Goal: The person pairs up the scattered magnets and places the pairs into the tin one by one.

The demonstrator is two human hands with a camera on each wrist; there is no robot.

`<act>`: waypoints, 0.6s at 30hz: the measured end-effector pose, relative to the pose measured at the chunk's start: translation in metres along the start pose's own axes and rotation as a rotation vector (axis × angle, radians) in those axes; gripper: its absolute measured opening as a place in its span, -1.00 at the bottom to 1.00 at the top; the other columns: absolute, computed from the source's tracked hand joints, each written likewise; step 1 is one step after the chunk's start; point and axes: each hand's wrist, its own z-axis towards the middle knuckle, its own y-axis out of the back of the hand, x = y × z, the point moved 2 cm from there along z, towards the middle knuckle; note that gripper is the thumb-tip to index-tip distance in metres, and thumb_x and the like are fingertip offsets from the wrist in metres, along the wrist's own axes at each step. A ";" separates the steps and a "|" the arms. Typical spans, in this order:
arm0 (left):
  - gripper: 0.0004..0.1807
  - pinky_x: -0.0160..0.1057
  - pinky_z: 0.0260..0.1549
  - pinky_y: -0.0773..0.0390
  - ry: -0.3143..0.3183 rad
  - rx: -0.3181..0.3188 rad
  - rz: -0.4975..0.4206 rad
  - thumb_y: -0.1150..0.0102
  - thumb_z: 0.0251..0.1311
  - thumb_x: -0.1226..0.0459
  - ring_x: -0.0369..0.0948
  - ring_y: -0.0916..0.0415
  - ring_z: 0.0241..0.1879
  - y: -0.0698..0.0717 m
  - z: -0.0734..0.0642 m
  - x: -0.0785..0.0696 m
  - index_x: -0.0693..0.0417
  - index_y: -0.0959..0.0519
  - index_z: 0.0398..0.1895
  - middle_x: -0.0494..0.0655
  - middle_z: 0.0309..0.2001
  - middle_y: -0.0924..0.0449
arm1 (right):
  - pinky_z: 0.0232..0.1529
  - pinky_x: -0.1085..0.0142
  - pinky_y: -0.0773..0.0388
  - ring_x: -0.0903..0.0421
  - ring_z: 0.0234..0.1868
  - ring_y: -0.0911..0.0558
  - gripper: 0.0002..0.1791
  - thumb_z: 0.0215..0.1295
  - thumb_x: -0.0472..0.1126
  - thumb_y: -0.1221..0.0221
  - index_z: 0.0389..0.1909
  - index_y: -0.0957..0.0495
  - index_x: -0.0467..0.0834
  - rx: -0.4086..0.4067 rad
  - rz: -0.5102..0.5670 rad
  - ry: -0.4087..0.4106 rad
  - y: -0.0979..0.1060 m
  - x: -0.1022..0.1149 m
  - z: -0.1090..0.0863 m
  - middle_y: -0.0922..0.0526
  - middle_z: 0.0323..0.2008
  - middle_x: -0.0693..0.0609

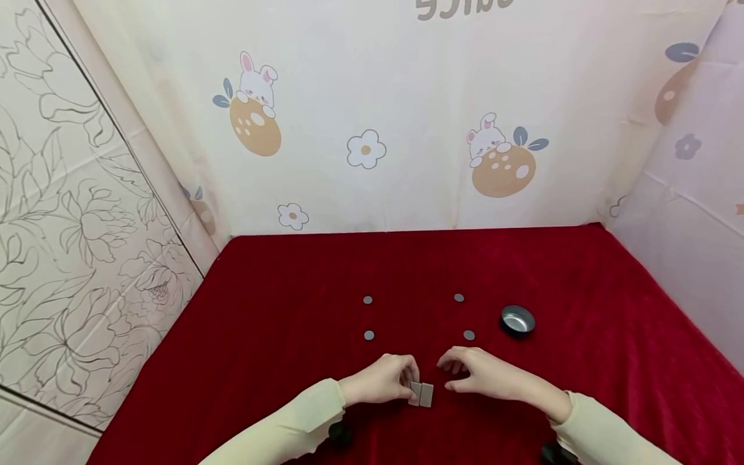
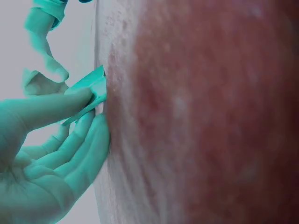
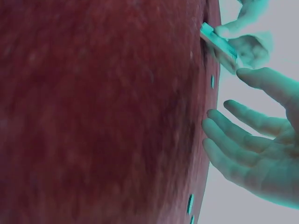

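My left hand (image 1: 380, 380) pinches a small flat grey-brown rectangular piece (image 1: 427, 395) between thumb and fingers, low over the red cloth. A line down its middle makes two panels side by side, and the thumb and fingers hide part of the left panel. In the left wrist view the piece (image 2: 99, 87) is seen edge-on, two thin leaves at a slight angle. To the right, my right hand (image 1: 488, 374) is held with its fingers loosely bent and nothing between them. The right wrist view shows its fingers (image 3: 233, 135) spread, apart from the piece (image 3: 219, 44).
Several small grey discs lie on the red cloth (image 1: 279, 310) beyond the hands, among them a near-left disc (image 1: 369, 335) and a near-right disc (image 1: 469, 335). A shallow round metal tin (image 1: 517, 320) stands right of them. Printed curtains (image 1: 372, 77) hang behind the table.
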 end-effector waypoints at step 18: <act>-0.89 -0.43 -0.56 -0.48 0.031 -0.143 -0.330 -0.28 -0.11 0.43 -0.39 -0.48 -0.59 0.010 0.006 -0.004 0.20 -0.60 -0.44 -0.11 -0.55 -0.59 | -0.31 0.32 -0.49 0.14 -0.31 -0.54 -0.72 0.10 -0.22 -0.19 -0.19 -0.49 -0.29 -0.294 -0.061 0.025 0.040 -0.024 -0.029 -0.57 -0.27 -0.07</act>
